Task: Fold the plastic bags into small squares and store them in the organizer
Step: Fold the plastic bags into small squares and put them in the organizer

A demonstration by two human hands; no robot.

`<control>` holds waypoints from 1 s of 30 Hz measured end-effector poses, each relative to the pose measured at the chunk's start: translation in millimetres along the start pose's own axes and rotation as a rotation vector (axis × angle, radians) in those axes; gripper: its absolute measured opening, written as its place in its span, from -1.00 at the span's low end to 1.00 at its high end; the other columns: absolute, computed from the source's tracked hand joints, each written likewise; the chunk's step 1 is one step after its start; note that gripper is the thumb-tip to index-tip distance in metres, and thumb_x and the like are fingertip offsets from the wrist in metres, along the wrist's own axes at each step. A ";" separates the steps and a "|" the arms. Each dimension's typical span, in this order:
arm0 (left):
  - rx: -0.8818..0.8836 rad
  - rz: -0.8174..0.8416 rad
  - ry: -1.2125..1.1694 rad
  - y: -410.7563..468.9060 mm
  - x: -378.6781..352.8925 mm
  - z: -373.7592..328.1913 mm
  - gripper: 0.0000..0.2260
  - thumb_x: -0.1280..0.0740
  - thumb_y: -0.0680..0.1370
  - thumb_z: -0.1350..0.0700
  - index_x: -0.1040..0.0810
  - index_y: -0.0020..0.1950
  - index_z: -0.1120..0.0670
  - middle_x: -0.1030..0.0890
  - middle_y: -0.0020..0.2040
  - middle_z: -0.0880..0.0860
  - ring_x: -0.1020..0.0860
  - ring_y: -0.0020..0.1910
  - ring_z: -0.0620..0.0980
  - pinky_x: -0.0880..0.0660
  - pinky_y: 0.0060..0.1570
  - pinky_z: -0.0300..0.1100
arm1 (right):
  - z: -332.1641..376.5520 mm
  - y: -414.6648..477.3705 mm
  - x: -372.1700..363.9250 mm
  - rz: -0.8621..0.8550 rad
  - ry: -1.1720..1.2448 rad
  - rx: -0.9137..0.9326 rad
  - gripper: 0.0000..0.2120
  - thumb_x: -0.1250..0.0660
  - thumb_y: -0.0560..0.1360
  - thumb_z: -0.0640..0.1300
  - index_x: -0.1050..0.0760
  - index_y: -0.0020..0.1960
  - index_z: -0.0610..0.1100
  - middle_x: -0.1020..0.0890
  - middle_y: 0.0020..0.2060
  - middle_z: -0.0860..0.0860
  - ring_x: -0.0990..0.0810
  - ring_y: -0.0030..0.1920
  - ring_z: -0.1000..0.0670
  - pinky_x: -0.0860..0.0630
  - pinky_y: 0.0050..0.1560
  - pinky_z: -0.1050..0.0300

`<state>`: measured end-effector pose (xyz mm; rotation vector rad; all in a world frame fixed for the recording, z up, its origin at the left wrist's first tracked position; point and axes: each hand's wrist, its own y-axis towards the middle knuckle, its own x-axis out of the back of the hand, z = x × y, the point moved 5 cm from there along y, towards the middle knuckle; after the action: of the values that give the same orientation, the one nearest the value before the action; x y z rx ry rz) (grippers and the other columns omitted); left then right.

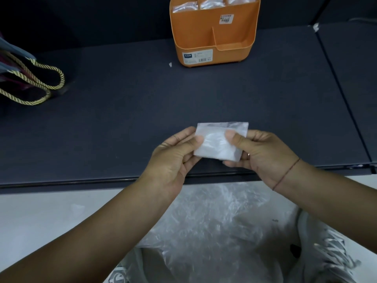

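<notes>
1. We hold the small folded clear plastic bag [221, 144] in the air over the near edge of the dark bench [122, 99], about the middle. Our left hand [173, 160] pinches its left side and our right hand [263, 156] pinches its right side. The thumbs press on top and the fingers [181, 137] curl under it.
2. The tall orange plastic organizer [195, 33] stands at the far edge of the bench, well apart from the bag. Its back pockets already hold folded clear bags [206, 4]. We see none in the two front pockets.
3. The fold could pop open. This plastic looks slippery and springy. If one hand lets go to reach for the organizer, the other pinch may be too weak to keep the layers flat.
4. The bag could slip and fall. It hangs right at the near edge, so it would likely land in the heap of loose clear plastic bags [214, 221] below the bench. There it would be hard to tell apart from the rest.
5. The shape looks wider than it is tall, not quite a square. It may need one more fold, or it might jam in a pocket.
6. The organizer looks light. A hard push into a full back pocket could shove it back or squash the bags already inside.
</notes>
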<state>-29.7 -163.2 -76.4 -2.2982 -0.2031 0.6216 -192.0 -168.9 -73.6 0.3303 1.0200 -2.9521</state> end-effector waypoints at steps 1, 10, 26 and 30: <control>-0.004 -0.008 0.034 0.5 0.6 -0.2 -0.70 -0.42 0.46 0.32 -0.61 0.18 0.18 -0.72 0.00 0.08 -0.69 -0.02 -0.03 -0.63 -0.08 -0.24 | 2.8 1.4 3.0 -0.016 -0.016 0.022 -0.86 -0.36 0.51 -0.12 -0.63 -0.11 -0.18 -0.71 -0.20 -0.06 -0.70 -0.21 0.00 -0.62 -0.32 0.18; 0.019 0.100 0.288 2.1 -15.8 -1.7 -0.77 -0.43 0.48 0.15 -0.66 0.12 0.15 -0.72 0.00 0.07 -0.69 -0.05 -0.02 -0.61 -0.09 -0.21 | 12.3 1.9 2.9 0.131 -0.195 0.211 -0.61 -0.38 0.43 -0.08 -0.47 0.24 -0.01 -0.66 -0.09 -0.05 -0.67 -0.13 -0.02 -0.61 -0.30 0.12; -0.013 0.036 0.235 0.1 -8.4 0.5 -0.87 -0.43 0.48 0.11 -0.69 0.01 0.06 -0.72 -0.03 0.00 -0.69 -0.03 -0.07 -0.61 -0.05 -0.19 | 15.1 8.3 9.8 0.169 -0.339 0.325 -0.88 -0.38 0.49 -0.25 -0.47 -0.19 -0.24 -0.59 -0.36 -0.07 -0.55 -0.41 0.05 -0.53 -0.44 0.20; -0.005 0.034 0.266 -1.7 -7.1 4.1 -0.88 -0.44 0.48 0.14 -0.68 -0.01 0.09 -0.73 -0.06 0.03 -0.70 -0.08 -0.07 -0.64 -0.08 -0.19 | 18.1 10.4 14.1 0.096 -0.397 0.356 -0.91 -0.38 0.50 -0.22 -0.50 -0.15 -0.20 -0.61 -0.35 -0.02 -0.56 -0.33 0.09 -0.53 -0.30 0.25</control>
<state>-37.8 -161.7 -75.0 -2.3647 -0.0390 0.3267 -208.6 -187.2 -68.9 -0.2006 0.4234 -2.9239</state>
